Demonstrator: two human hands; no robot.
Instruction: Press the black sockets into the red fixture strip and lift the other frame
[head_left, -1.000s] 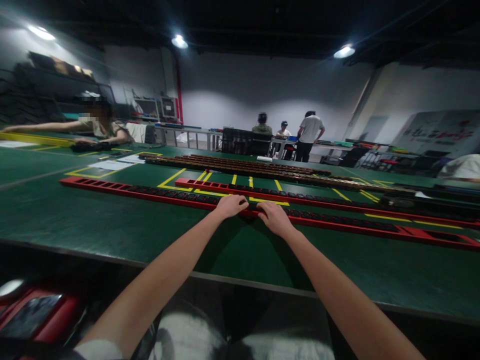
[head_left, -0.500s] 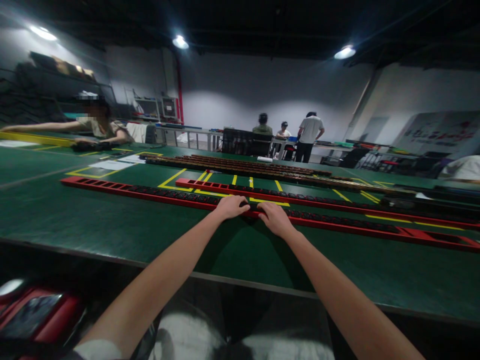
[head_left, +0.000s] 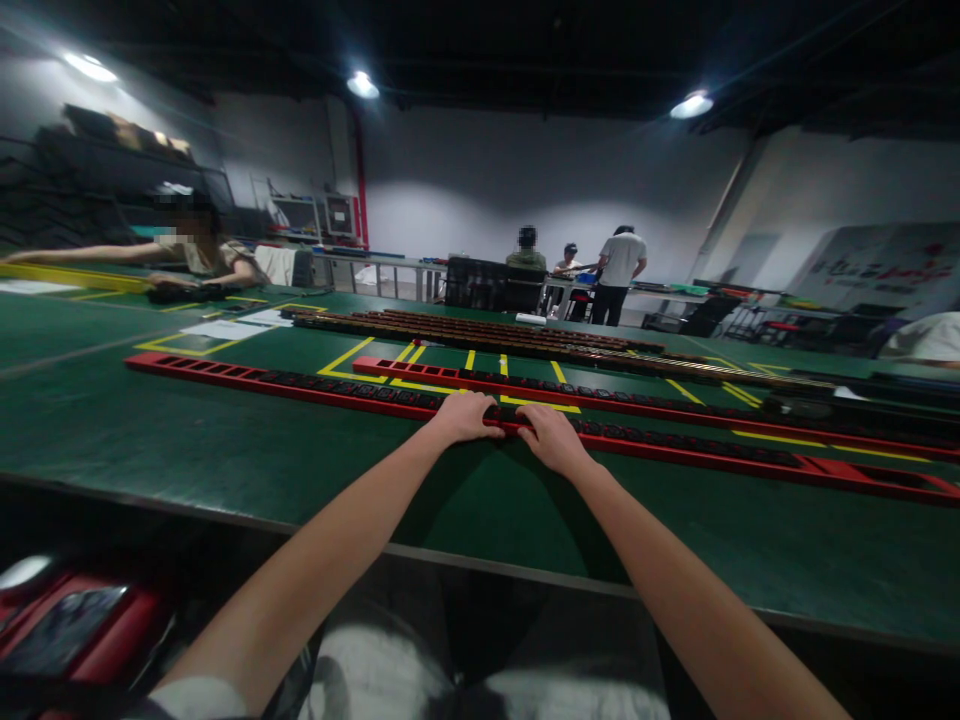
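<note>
Both hands, left hand [head_left: 466, 417] and right hand [head_left: 553, 440], press flat, fingers together, on the near red socket strip [head_left: 675, 452]; seating step likely, next needs even downward pressure.

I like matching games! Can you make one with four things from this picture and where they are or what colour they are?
Things:
1. near rail
2. left hand
3. floor tape marks
4. table

Descriptions:
A. green
B. yellow
C. long and red, with black inserts
D. resting on the rail, beside the right hand

Pairs: 1-C, 2-D, 3-B, 4-A
</note>
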